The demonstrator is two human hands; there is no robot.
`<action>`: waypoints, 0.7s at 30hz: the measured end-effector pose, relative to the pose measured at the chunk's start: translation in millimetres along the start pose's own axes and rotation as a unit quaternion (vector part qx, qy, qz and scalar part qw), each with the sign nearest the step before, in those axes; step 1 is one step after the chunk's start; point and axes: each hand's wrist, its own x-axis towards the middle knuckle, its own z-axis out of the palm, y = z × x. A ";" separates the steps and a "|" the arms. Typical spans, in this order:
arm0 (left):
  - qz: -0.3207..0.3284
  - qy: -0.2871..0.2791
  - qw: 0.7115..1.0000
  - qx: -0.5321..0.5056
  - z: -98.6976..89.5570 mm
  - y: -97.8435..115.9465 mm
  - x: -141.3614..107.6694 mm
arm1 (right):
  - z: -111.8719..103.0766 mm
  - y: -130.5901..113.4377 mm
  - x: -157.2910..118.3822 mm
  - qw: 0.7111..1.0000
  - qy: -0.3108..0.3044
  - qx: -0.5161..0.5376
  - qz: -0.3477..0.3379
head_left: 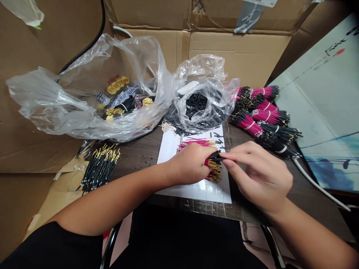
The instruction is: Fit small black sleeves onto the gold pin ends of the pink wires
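Note:
My left hand (193, 163) is closed around a bundle of red wires (214, 174) with gold pin ends, held above a white sheet of paper (196, 190). Some of the ends near the thumb carry black sleeves. Thumb and forefinger of my right hand (258, 173) pinch at the end of a small black sleeve (218, 159) against the bundle. Behind my hands, loose red wires (196, 141) and scattered black sleeves (218, 140) lie on the paper. A plastic bag of black sleeves (197, 104) stands open beyond them.
A large clear plastic bag (56, 108) with wire bundles inside sits at the back left. Black wires with gold ends (101, 166) lie left. Tied bundles of red and black wires (266, 112) are piled right, near a white cable (319, 186). Cardboard (238, 52) walls the back.

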 end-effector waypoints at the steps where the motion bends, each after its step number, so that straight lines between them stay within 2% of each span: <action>1: 0.001 -0.004 1.000 -0.009 0.0 0.2 0.0 | -0.3 -0.4 0.2 1.000 0.001 -0.008 -0.002; 10: -0.007 -0.052 0.997 -0.062 0.4 4.5 1.7 | -2.8 -2.5 0.0 0.997 -0.003 -0.068 -0.040; 13: 0.008 -0.044 0.997 -0.058 0.7 3.9 1.8 | -2.8 -1.6 -1.1 0.994 -0.008 -0.090 -0.059; 18: 0.022 0.006 0.999 0.042 -0.6 1.6 -0.9 | -3.5 1.0 -3.7 0.991 -0.006 -0.088 -0.100; 21: 0.020 0.031 0.992 0.122 -1.2 -0.3 -2.9 | -2.0 3.3 -3.6 0.997 -0.004 -0.050 -0.061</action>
